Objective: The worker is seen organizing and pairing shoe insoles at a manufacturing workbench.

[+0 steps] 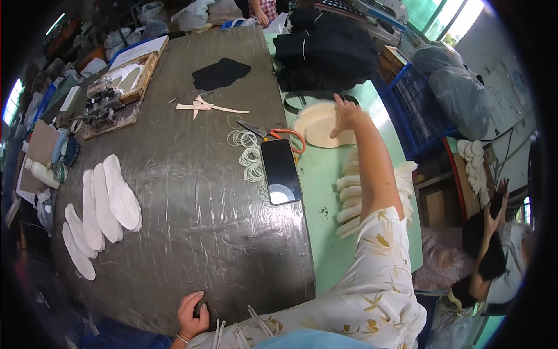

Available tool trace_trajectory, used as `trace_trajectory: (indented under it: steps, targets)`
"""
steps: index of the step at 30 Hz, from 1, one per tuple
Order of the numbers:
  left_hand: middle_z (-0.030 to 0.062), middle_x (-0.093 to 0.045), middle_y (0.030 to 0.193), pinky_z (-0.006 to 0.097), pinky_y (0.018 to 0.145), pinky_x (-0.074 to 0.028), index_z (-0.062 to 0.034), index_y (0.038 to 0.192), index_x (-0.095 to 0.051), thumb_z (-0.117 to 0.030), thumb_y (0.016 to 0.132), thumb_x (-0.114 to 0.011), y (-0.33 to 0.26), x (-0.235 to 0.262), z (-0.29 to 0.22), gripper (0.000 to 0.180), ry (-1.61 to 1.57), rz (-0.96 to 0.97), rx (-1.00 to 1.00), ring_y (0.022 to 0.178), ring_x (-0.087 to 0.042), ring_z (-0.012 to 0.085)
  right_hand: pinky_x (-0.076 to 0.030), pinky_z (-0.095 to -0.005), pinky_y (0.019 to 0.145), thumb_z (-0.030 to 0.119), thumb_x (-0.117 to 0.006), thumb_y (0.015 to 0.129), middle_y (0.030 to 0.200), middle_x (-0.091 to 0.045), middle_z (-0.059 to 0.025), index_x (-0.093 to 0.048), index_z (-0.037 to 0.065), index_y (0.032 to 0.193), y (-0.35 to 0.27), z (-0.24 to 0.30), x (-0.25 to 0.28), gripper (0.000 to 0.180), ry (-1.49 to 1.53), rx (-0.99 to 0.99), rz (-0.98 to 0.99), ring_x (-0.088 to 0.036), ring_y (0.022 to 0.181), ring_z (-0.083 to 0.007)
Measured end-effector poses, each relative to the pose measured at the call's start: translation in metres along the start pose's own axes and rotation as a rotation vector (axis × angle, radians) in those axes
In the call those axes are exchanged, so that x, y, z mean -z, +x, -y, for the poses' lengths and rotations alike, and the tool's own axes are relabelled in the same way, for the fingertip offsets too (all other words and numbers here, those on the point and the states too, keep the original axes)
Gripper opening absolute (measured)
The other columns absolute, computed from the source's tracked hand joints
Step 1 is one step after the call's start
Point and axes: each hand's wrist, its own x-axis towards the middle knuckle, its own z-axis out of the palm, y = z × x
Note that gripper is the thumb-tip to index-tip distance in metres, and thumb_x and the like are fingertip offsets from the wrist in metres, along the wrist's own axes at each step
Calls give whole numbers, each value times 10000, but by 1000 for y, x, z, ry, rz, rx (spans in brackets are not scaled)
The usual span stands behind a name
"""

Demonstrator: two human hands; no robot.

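Observation:
My right hand (347,116) reaches over a stack of cream insole-shaped pieces (317,129) on the green tabletop. Its thumb and fingers are spread apart at the right side of the stack; whether they press on it I cannot tell. Below the forearm lie several bundles of off-white padded pieces (349,200), partly covered by the arm. At the near edge of the dark table rests my left hand (192,317), open, with fingers loosely bent and nothing in it. White insoles (110,200) lie overlapped in a fanned row on the table's left side.
A phone (281,171) lies beside pale green rings (250,152) and orange-handled scissors (290,138). Farther off are cream strips (200,107), a black fabric piece (222,74) and black cloth stacks (325,49). A wooden frame (125,87) stands far left. Other people are at the far edge and right.

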Motion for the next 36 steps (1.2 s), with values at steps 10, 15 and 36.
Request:
trace_trajectory:
  steps: [10,15,36]
  targets:
    - [197,-660,1058,395,866,-502,40,1060,-634,38,788,-573,4,-1,0,279,37,22,-70,963,-632,349,-485,-482,810,210,-817,650,842,-662,-194,-572,56,926,-69,-29,37,400,260,240,-571,-613,933,-403]
    - [209,-647,1074,401,896,-488,62,1060,-630,40,820,-565,5,-8,-10,250,-7,40,-68,995,-620,359,-448,-449,826,146,-792,677,896,-635,-169,-614,58,972,-231,-96,87,356,196,203,-607,-581,950,-373]
    - [175,-636,1085,425,887,-470,12,1030,-642,13,766,-606,4,-11,-11,267,162,14,-236,981,-596,364,-473,-455,934,249,-845,607,1419,-456,-192,-608,46,1065,-218,-79,-98,554,420,-19,-451,-564,1141,-398]
